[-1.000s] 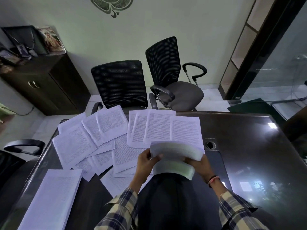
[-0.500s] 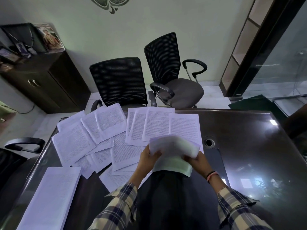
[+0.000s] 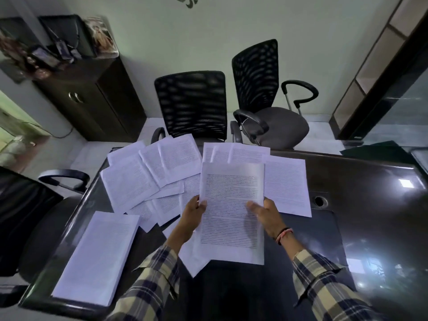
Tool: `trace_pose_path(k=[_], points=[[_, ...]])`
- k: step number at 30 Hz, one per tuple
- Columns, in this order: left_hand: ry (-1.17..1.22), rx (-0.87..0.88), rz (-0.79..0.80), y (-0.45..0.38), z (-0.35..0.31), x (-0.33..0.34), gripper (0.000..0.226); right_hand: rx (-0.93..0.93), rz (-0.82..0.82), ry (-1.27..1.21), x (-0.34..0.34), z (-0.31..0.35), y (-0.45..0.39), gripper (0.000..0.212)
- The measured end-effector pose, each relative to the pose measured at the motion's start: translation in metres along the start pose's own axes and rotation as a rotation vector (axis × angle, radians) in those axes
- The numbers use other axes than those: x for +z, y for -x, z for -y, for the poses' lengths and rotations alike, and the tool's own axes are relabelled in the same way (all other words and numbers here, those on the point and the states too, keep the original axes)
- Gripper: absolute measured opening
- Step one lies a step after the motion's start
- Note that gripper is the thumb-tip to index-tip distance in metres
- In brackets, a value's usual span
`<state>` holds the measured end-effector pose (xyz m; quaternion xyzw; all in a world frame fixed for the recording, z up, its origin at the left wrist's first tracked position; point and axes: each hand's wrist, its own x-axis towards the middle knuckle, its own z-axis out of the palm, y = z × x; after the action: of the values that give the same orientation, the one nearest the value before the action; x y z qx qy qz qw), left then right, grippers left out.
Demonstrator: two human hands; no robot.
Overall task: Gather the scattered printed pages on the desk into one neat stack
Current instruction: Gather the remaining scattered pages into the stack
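Above desk point(image 3: 370, 205): both hands point(image 3: 192, 216) grip page bundle point(image 3: 231, 212) sides, long axis pointing away.

The room is dim, lit mostly from overhead: the glossy dark desk point(image 3: 361, 205) mirrors a small bright ceiling light at its right and hazy white glare lower down. The white pages point(image 3: 231, 205) stand out pale bluish against it. Wide-angle distortion bends the walls and cabinet point(image 3: 92, 100) at the edges. Motion blur softens the mesh chair backs point(image 3: 192, 103) and both hands
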<state>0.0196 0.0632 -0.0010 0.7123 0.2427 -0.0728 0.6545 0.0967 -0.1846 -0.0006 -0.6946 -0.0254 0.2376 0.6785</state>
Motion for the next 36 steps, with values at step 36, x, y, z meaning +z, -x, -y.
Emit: trace_pose_path(k=[36], points=[[-0.574, -0.447, -0.393, 0.004, 0.254, -0.438, 0.024, 0.517, 0.155, 0.668, 0.462, -0.13, -0.016, 0.02]])
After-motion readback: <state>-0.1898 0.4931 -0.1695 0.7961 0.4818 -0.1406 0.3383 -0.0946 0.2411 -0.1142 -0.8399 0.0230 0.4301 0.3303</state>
